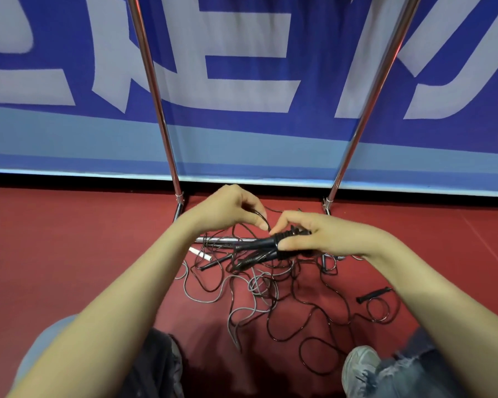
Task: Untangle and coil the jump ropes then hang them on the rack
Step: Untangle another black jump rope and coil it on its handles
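Observation:
A tangle of thin black and grey jump ropes (pixel 259 291) lies on the red floor in front of me. My right hand (pixel 319 237) grips black ribbed handles (pixel 266 245) held just above the pile. My left hand (pixel 227 208) pinches a thin black cord (pixel 263 218) right beside those handles. More handles lie loose: a black one (pixel 216 261), a white one (pixel 200 253) to the left, and a black one (pixel 374 294) at the right. The chrome rack's two uprights (pixel 153 90) (pixel 374 90) rise ahead of me, and its low crossbar (pixel 219 240) sits behind the tangle.
A blue banner with large pale letters (pixel 242 81) hangs right behind the rack. My knees in jeans and a grey shoe (pixel 360 369) frame the bottom of the view. Red floor (pixel 69 239) stretches to both sides.

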